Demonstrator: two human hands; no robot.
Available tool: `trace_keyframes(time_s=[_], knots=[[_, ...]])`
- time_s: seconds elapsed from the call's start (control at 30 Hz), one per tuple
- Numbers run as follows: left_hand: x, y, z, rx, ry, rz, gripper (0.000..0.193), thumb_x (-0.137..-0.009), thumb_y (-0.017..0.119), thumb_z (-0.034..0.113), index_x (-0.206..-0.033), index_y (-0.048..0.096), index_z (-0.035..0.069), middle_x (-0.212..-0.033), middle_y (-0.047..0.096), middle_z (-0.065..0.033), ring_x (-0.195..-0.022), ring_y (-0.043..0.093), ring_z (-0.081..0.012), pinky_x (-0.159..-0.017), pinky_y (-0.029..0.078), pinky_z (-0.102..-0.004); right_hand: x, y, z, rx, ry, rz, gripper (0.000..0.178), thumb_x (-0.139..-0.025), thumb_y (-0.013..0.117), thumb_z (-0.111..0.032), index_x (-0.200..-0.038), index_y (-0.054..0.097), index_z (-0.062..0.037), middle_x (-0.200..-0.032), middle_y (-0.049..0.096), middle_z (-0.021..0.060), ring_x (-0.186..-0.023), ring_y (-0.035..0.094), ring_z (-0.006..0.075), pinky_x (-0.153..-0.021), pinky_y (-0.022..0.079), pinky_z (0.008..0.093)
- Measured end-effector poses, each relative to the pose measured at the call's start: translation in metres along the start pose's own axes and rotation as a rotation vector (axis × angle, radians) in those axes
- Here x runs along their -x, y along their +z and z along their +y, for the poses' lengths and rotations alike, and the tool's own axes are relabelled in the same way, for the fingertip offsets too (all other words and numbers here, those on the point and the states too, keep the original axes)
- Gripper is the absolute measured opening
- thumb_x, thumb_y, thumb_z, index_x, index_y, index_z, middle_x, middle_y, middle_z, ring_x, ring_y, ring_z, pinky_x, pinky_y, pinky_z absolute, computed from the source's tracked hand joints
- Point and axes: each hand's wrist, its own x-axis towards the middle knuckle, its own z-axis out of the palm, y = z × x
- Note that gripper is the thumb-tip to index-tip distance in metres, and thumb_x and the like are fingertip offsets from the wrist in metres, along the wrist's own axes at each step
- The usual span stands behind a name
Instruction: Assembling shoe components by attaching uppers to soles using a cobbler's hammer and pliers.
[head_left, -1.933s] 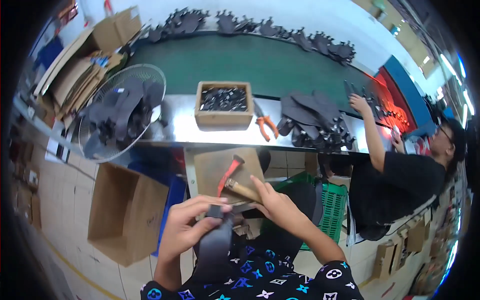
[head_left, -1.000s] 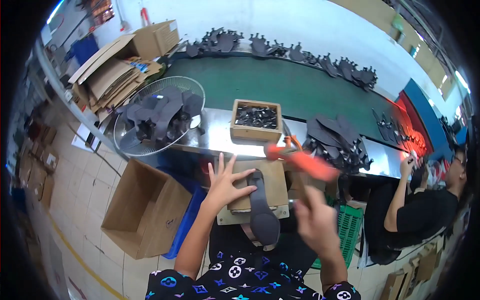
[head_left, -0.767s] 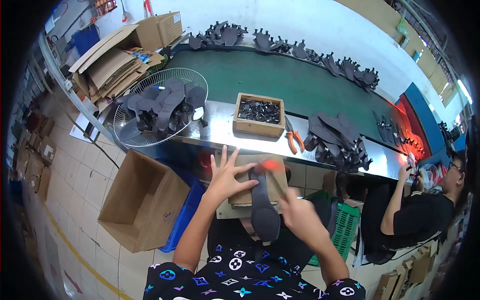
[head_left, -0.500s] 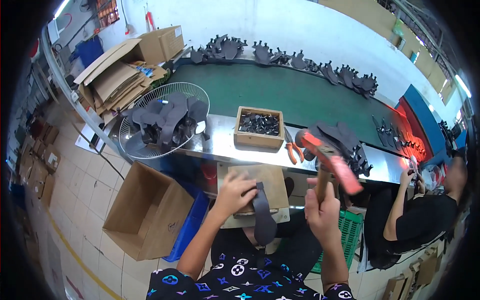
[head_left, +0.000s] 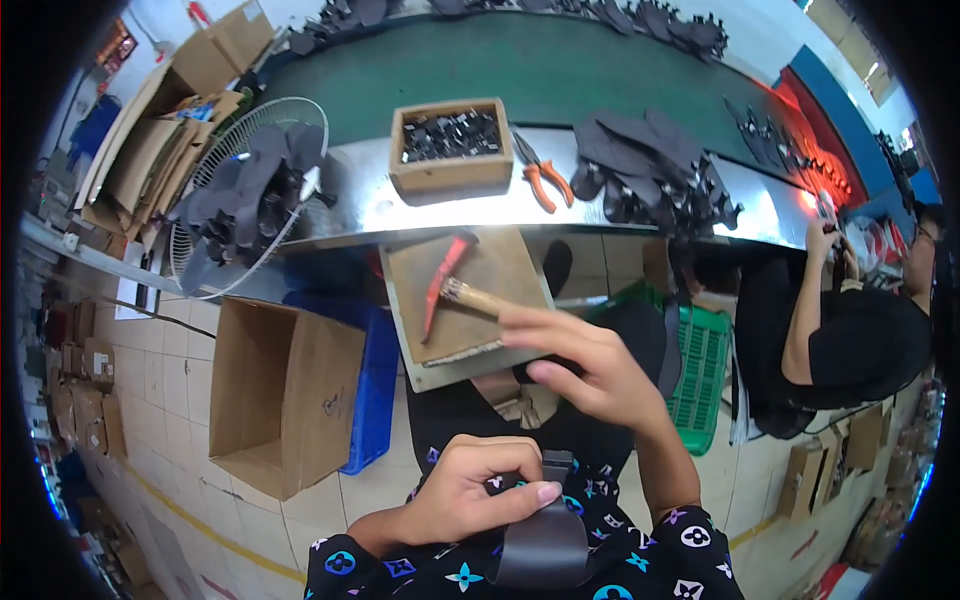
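Observation:
My left hand [head_left: 475, 490] is held close to my body, thumb and fingers pinched on a dark grey flat strap piece [head_left: 543, 550]. A small black clip-like end sticks up from the piece, and its wide rounded end hangs low. On the board-topped wooden block [head_left: 490, 335] lies a hammer with a red head [head_left: 443, 280] and a wooden handle. My right hand [head_left: 595, 370] is over the block's near right side, fingers stretched out by the handle's end and not wrapped round it.
A wooden box [head_left: 452, 175] of small black parts, orange-handled pliers [head_left: 543, 172] and a pile of dark pieces [head_left: 650, 170] occupy the metal bench edge. More pieces fill a wire basket [head_left: 320, 130]. A cardboard box [head_left: 285, 400] stands left, a green crate [head_left: 700, 380] right, near another person [head_left: 850, 320].
The hammer, raised in my right hand before, now rests on the block with that hand opened. My left hand has brought the strap piece off the block towards my body. The view has tilted down.

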Motion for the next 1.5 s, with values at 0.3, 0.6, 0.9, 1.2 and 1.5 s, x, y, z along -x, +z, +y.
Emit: trace_keyframes(time_s=[0.3,0.6,0.9,1.2,1.5], knots=[[-0.01,0.011,-0.002,0.015,0.003,-0.163,0.012,-0.087,0.074,0.007,-0.085,0.064,-0.001,-0.078,0.064,-0.0076,-0.069,0.061,-0.0175,-0.064,0.047,-0.0285,0.059,-0.028,-0.037,-0.808,-0.078,-0.033,0.032,-0.08,0.081,-0.013,-0.105,0.071,0.0022,-0.104,0.068,0.0164,-0.09,0.066,0.0298,-0.079,0.053,0.0363],[-0.01,0.012,-0.026,0.209,-0.002,-0.411,0.016,-0.094,0.067,0.012,-0.103,0.071,-0.001,-0.091,0.066,-0.0077,-0.081,0.063,-0.0156,-0.07,0.046,-0.0278,0.057,-0.023,-0.021,-0.952,-0.151,-0.278,0.037,-0.082,0.082,-0.023,-0.103,0.066,0.0037,-0.101,0.064,0.0155,-0.086,0.065,0.0279,-0.072,0.053,0.0332],[-0.016,-0.127,-0.004,-0.298,0.362,1.133,0.03,-0.099,0.056,0.026,-0.106,0.063,-0.003,-0.101,0.064,-0.0087,-0.092,0.06,-0.0157,-0.087,0.048,-0.0298,0.061,-0.05,0.044,-0.73,0.595,0.449,0.021,-0.099,0.064,-0.02,-0.105,0.064,0.0002,-0.089,0.065,0.0037,-0.074,0.058,0.0066,-0.069,0.049,0.022],[0.034,-0.304,-0.001,-1.39,0.007,1.983,0.092,-0.087,0.067,0.059,-0.149,0.037,-0.002,-0.146,0.047,-0.0244,-0.133,0.045,-0.0418,-0.111,0.035,-0.0513,-0.013,-0.17,0.222,0.698,0.578,0.614,0.035,-0.088,0.072,-0.027,-0.103,0.062,0.0031,-0.073,0.064,0.0148,-0.06,0.059,0.0382,-0.065,0.053,0.044],[-0.093,-0.071,-0.024,-1.139,0.594,0.646,0.084,-0.089,0.069,0.045,-0.149,0.034,-0.002,-0.153,0.033,-0.0294,-0.145,0.029,-0.0419,-0.118,0.02,-0.0543,-0.071,-0.049,-0.048,-1.253,0.149,-0.168,0.024,-0.094,0.068,-0.015,-0.109,0.054,-0.0034,-0.086,0.069,0.0088,-0.076,0.071,0.0167,-0.064,0.057,0.0271]])
